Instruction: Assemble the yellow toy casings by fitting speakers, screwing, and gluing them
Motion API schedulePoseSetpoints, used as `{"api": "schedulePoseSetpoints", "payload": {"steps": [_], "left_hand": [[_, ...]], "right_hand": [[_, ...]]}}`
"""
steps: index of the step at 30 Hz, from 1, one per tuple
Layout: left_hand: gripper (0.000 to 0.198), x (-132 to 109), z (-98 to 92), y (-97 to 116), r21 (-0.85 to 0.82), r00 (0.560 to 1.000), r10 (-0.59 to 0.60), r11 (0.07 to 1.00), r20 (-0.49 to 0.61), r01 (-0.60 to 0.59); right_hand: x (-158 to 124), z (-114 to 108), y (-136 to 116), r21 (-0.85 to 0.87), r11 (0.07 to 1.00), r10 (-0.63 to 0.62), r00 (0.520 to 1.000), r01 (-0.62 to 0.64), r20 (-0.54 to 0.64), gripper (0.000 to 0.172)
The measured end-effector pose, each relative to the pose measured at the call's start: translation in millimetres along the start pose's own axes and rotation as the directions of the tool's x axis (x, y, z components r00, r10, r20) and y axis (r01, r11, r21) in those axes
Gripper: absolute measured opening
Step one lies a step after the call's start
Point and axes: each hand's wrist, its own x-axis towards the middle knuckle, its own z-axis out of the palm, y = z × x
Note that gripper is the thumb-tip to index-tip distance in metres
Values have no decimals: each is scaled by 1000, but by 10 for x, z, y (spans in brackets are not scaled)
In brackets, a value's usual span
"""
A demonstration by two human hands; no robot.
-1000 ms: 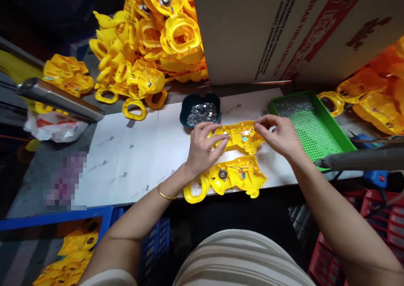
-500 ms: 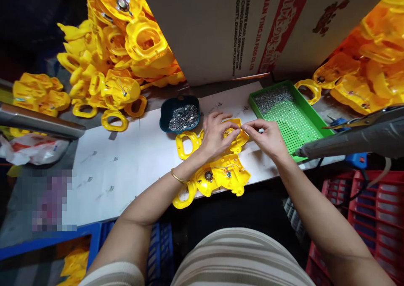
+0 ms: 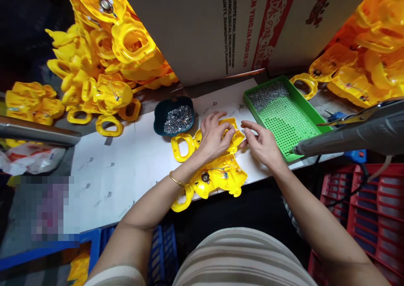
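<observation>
Two yellow plastic shell halves with ring handles lie on the white board. Over the far shell (image 3: 236,141) is my left hand (image 3: 216,134), its thumb and index fingertip pinched together; anything between them is too small to make out. My right hand (image 3: 262,148) hovers just right of that shell, fingers apart and with nothing visible in them. Nearer to me sits the second shell (image 3: 217,183), inside up, showing a round speaker (image 3: 205,176), thin wires and a small circuit board (image 3: 225,175). My left forearm partly covers its handle.
A dark bowl (image 3: 174,117) of small metal parts stands behind my left hand. The green perforated tray (image 3: 285,122) holds small screws. Yellow shells are heaped left (image 3: 104,67) and right (image 3: 362,67) of a large carton (image 3: 202,33). A grey-wrapped tool (image 3: 341,136) juts in from the right.
My right hand has drawn slightly away from my left, and its pinched fingers have spread. The left hand stays over the far shell. The whole view has shifted a little.
</observation>
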Motion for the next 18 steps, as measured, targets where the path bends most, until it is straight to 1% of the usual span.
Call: {"api": "schedulePoseSetpoints", "payload": {"steps": [5, 10, 15, 18], "left_hand": [[19, 4, 44, 9, 20, 1000, -23, 1000, 21, 23], [18, 6, 48, 15, 12, 999, -28, 1000, 20, 27], [19, 17, 28, 36, 19, 998, -43, 999, 48, 42], [19, 27, 24, 36, 28, 997, -52, 998, 61, 50]], "right_hand": [[-42, 40, -35, -7, 990, 142, 987, -142, 80, 54], [-50, 60, -9, 40, 989, 136, 987, -140, 90, 56], [-51, 83, 48, 35, 994, 98, 992, -101, 83, 53], [-36, 100, 90, 91, 989, 111, 989, -120, 95, 54]]}}
